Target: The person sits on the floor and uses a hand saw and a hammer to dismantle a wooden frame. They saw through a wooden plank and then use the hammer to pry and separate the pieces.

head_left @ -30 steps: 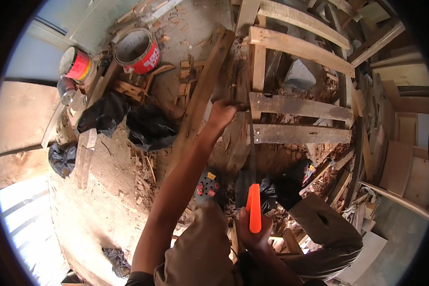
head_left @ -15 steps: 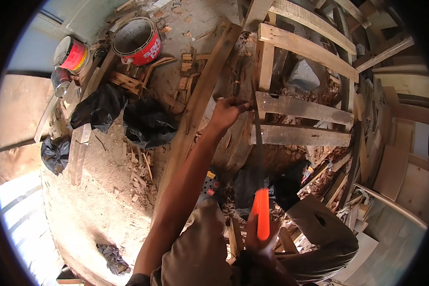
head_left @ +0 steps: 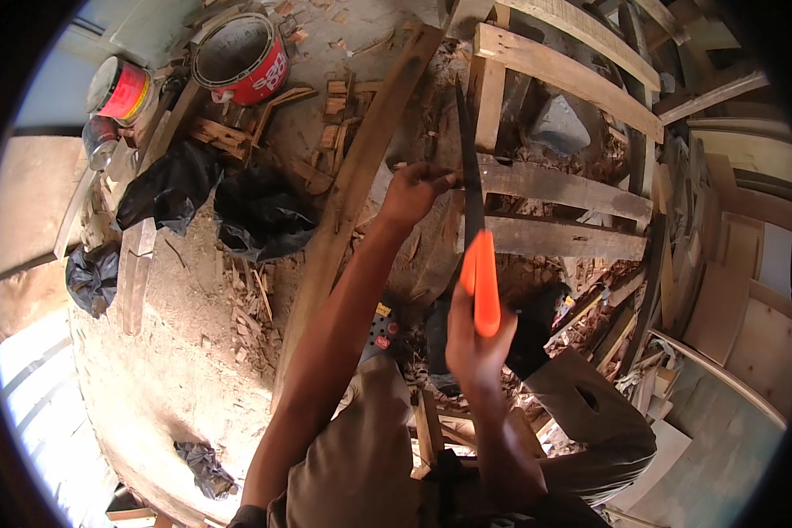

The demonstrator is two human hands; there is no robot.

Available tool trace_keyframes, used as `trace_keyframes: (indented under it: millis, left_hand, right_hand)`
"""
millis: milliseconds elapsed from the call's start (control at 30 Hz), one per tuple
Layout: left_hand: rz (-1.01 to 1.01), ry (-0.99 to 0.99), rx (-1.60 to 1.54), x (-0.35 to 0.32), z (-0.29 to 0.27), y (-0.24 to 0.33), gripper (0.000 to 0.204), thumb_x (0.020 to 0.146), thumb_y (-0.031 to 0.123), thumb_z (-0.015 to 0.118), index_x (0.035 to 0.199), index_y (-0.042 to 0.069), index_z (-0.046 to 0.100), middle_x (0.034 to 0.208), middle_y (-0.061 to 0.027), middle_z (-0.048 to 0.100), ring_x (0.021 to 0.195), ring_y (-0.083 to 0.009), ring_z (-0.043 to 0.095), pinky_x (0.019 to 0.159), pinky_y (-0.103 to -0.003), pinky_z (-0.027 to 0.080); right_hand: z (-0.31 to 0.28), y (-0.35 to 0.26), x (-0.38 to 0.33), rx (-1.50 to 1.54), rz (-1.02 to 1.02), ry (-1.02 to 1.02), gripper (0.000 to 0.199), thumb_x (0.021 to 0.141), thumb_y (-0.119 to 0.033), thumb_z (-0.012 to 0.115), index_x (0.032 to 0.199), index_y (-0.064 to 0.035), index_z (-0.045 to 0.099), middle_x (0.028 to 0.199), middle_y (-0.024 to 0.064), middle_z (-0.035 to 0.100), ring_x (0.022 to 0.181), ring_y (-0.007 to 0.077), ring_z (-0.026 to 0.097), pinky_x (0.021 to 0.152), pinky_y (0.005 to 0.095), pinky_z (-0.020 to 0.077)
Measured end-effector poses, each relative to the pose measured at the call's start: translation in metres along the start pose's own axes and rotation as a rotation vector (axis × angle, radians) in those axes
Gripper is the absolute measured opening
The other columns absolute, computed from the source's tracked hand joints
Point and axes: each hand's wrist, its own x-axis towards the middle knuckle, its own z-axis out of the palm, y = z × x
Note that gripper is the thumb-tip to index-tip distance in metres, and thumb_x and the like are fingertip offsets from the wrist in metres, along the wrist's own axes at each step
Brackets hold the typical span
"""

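Note:
In my right hand is the orange handle of a hand saw, with the fingers closed round it. Its dark blade points away from me and crosses the left end of a weathered wooden slat. Just left of the blade, my left hand is closed with its fingertips at that slat's end; the blade partly hides the grip. A second slat lies nearer to me, roughly parallel. Both belong to a pallet-like frame, with a paler slat farther off.
A long plank runs diagonally left of my hand. Beyond it are black plastic bags, a red bucket and a red-and-white can. A grey block sits inside the frame. Wood scraps litter the ground; boards lean at right.
My right hand has pushed the saw away from me, so its handle is nearer the slats and the blade reaches farther past them. My left hand stays at the slat's end.

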Motion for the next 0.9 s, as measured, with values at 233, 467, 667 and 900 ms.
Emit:
trace_keyframes:
  millis: [233, 467, 667, 900]
  left_hand:
    - [-0.031, -0.056, 0.079, 0.009, 0.007, 0.002, 0.025, 0.088, 0.018, 0.073, 0.102, -0.004, 0.071, 0.099, -0.0112, 0.071, 0.098, -0.0183, 0.063, 0.089, -0.031, 0.046]
    - [0.011, -0.04, -0.128, 0.002, 0.001, -0.008, 0.024, 0.088, 0.016, 0.074, 0.103, -0.003, 0.071, 0.1, -0.0122, 0.071, 0.1, -0.019, 0.064, 0.092, -0.033, 0.046]
    - [-0.02, 0.018, -0.062, 0.003, -0.004, -0.002, 0.026, 0.088, 0.016, 0.074, 0.104, -0.004, 0.07, 0.101, -0.013, 0.072, 0.101, -0.0194, 0.064, 0.091, -0.034, 0.047]
    - [-0.025, 0.0, -0.075, 0.0, 0.006, -0.008, 0.028, 0.089, 0.019, 0.074, 0.105, -0.003, 0.07, 0.103, -0.0136, 0.071, 0.1, -0.0207, 0.065, 0.092, -0.036, 0.047]
  right_hand:
    - [-0.04, 0.031, -0.071, -0.142, -0.112, 0.003, 0.009, 0.093, 0.001, 0.059, 0.102, 0.0016, 0.057, 0.077, 0.0018, 0.058, 0.07, 0.0079, 0.056, 0.063, 0.0242, 0.0444]
    - [-0.012, 0.059, 0.025, 0.322, 0.174, 0.003, 0.011, 0.094, -0.001, 0.06, 0.105, 0.0011, 0.061, 0.094, 0.0054, 0.064, 0.086, 0.009, 0.064, 0.074, 0.0222, 0.0521]
    - [-0.06, 0.065, -0.09, -0.102, -0.08, -0.084, 0.032, 0.092, 0.0, 0.056, 0.123, 0.0074, 0.054, 0.093, 0.0096, 0.061, 0.074, 0.0096, 0.059, 0.063, 0.0228, 0.0455]
    - [-0.031, 0.114, 0.054, 0.438, 0.127, -0.167, 0.034, 0.093, -0.007, 0.063, 0.125, 0.0045, 0.059, 0.105, 0.0141, 0.067, 0.086, 0.0122, 0.062, 0.07, 0.0203, 0.0463]
